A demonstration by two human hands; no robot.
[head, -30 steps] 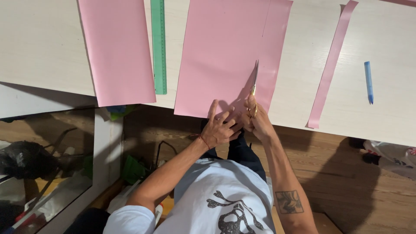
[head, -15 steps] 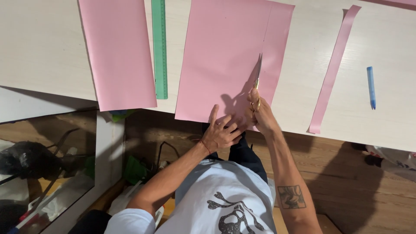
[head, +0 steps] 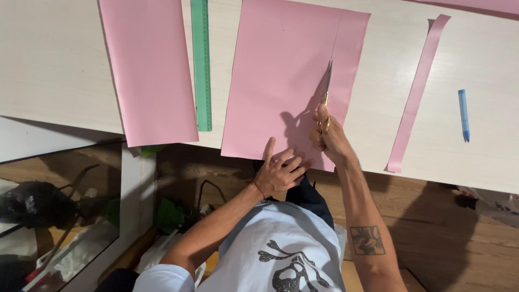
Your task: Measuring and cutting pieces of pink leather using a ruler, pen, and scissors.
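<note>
Cutting pink sheet point(head: 281, 81) on the table point(head: 54, 65): my right hand point(head: 331, 141) closed on scissors point(head: 326, 89), left hand point(head: 278, 173) spread flat pinning near edge; paper's light, floppy, so I'd hold beside the cut

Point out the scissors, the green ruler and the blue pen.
scissors point(head: 327, 81), head view, on the blades over the pink sheet.
green ruler point(head: 201, 65), head view, mid-length of the strip.
blue pen point(head: 464, 114), head view, middle of the barrel.
</note>
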